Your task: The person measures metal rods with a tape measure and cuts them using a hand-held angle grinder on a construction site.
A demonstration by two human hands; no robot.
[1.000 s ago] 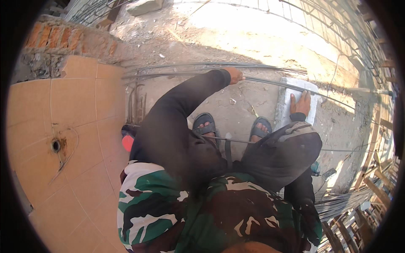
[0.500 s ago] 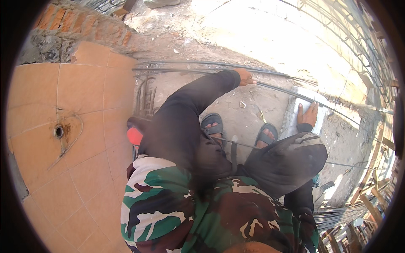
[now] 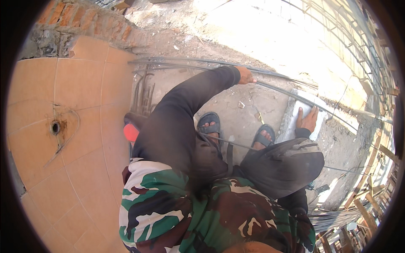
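Observation:
Thin steel rods (image 3: 276, 88) run crosswise in front of me, slanting down to the right. My left hand (image 3: 245, 76) is closed around them near their middle. Further right, a pale flat slab (image 3: 291, 131) lies under the rods. My right hand (image 3: 307, 120) rests on that slab with fingers stretched and apart, the fingertips against the rods. More long steel rods (image 3: 177, 62) lie on the ground just beyond the left hand. Another thin rod (image 3: 236, 143) passes across in front of my shins.
Orange floor tiles (image 3: 80, 80) with a drain hole (image 3: 55, 127) cover the left side. Bent steel bars (image 3: 143, 92) lie beside their edge, near a red-orange object (image 3: 131, 132). Wire lattice (image 3: 350, 38) stands at upper right; coiled wire (image 3: 337, 215) and wood pieces (image 3: 367, 211) are at lower right.
The view has shifted slightly. Both hands keep nearly the same places on the rods and slab; the right hand's fingers are a little more spread.

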